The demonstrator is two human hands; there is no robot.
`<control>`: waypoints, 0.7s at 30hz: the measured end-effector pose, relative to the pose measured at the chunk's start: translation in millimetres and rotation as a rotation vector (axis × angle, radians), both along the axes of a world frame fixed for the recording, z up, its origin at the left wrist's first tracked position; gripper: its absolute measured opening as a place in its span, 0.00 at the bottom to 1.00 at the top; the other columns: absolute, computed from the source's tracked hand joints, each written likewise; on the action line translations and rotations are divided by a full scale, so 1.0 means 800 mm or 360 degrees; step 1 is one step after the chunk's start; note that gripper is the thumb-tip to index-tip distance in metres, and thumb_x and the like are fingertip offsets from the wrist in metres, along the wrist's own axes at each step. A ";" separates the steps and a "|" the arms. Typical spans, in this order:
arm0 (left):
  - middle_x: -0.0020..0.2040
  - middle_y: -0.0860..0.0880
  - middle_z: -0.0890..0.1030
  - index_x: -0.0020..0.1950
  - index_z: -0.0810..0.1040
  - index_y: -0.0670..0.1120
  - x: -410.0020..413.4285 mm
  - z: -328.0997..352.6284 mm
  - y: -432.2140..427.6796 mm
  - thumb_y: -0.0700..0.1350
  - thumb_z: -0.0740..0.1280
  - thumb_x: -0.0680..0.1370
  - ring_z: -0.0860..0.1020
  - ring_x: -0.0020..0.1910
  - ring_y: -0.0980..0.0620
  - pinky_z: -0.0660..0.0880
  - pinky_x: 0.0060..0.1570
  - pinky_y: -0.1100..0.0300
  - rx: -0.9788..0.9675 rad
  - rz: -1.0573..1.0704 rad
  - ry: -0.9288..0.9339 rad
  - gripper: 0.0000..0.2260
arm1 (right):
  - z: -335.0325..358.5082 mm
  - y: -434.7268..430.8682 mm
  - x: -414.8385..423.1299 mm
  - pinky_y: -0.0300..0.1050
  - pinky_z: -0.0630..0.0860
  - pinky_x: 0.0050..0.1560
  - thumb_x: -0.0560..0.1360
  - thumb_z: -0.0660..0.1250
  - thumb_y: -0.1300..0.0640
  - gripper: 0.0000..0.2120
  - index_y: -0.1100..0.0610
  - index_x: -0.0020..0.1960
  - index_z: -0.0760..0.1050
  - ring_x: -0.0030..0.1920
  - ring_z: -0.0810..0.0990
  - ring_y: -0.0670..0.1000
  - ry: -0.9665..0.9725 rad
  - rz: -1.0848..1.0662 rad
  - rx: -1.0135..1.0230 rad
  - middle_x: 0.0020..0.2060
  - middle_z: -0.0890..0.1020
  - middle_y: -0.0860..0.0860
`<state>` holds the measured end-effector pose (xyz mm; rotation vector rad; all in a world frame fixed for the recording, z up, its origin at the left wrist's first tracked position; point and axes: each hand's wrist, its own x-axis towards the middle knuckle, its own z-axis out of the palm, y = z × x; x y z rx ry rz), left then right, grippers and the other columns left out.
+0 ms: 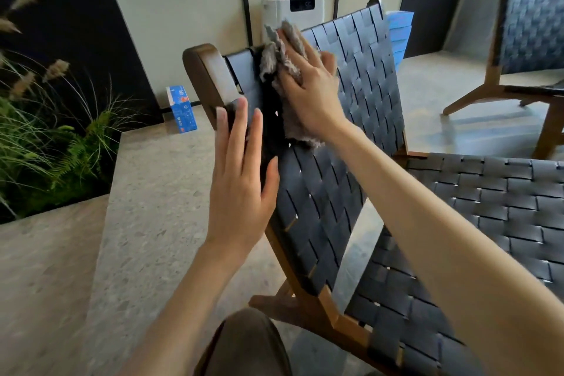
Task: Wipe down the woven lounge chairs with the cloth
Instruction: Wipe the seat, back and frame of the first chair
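Starting from the left, the left grip is seen with straight fingers, holding nothing, at the wooden side edge of the chair; whether it touches cannot be told. The cloth is pressed flat on the upper back by the right grip, fingers straight, not curled. The cloth is judged soft, light and limp, best held under a flat palm. Its long axis runs down the tilted back, which leans up toward the wall.
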<state>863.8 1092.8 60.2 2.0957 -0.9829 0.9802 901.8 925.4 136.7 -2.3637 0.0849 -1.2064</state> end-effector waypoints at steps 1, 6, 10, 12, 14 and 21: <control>0.78 0.42 0.52 0.76 0.60 0.40 0.005 0.014 -0.001 0.42 0.62 0.81 0.44 0.78 0.43 0.50 0.76 0.46 0.0104 0.0111 -0.0082 0.25 | 0.002 -0.001 0.017 0.54 0.69 0.59 0.74 0.53 0.47 0.26 0.44 0.73 0.66 0.59 0.66 0.54 0.0016 -0.0043 -0.0009 0.74 0.64 0.42; 0.77 0.40 0.58 0.74 0.65 0.41 0.017 0.049 -0.012 0.48 0.57 0.81 0.52 0.77 0.40 0.43 0.76 0.45 0.0663 0.0569 -0.0380 0.23 | -0.079 -0.019 0.027 0.52 0.69 0.56 0.73 0.56 0.51 0.23 0.55 0.65 0.76 0.53 0.68 0.58 -0.0231 -0.0189 0.0059 0.68 0.74 0.50; 0.77 0.41 0.56 0.77 0.60 0.42 0.002 0.056 -0.023 0.52 0.54 0.81 0.50 0.77 0.38 0.40 0.74 0.41 0.0918 0.0791 -0.0350 0.26 | -0.193 -0.042 -0.022 0.55 0.72 0.55 0.73 0.58 0.52 0.22 0.58 0.64 0.77 0.51 0.67 0.56 -0.0053 -0.0361 0.0228 0.65 0.76 0.53; 0.77 0.40 0.57 0.77 0.59 0.41 -0.002 0.060 -0.033 0.53 0.54 0.81 0.51 0.77 0.37 0.40 0.74 0.41 0.0985 0.0821 -0.0337 0.27 | -0.218 -0.046 -0.045 0.57 0.74 0.52 0.73 0.55 0.49 0.24 0.58 0.61 0.78 0.51 0.68 0.57 0.0127 -0.0461 0.0305 0.63 0.78 0.53; 0.78 0.40 0.55 0.77 0.59 0.41 0.000 0.067 -0.046 0.53 0.55 0.81 0.51 0.77 0.38 0.43 0.75 0.43 0.0981 0.0764 -0.0290 0.27 | -0.197 -0.051 -0.050 0.54 0.73 0.51 0.74 0.53 0.45 0.26 0.57 0.60 0.79 0.50 0.70 0.59 0.0161 -0.0476 0.0326 0.63 0.78 0.53; 0.79 0.42 0.50 0.78 0.54 0.48 0.047 0.117 -0.091 0.51 0.54 0.82 0.47 0.78 0.41 0.43 0.74 0.40 0.0928 0.0752 -0.0291 0.25 | 0.012 -0.065 0.036 0.49 0.63 0.53 0.78 0.57 0.48 0.23 0.43 0.73 0.65 0.58 0.65 0.54 -0.0069 -0.0233 0.0042 0.73 0.66 0.42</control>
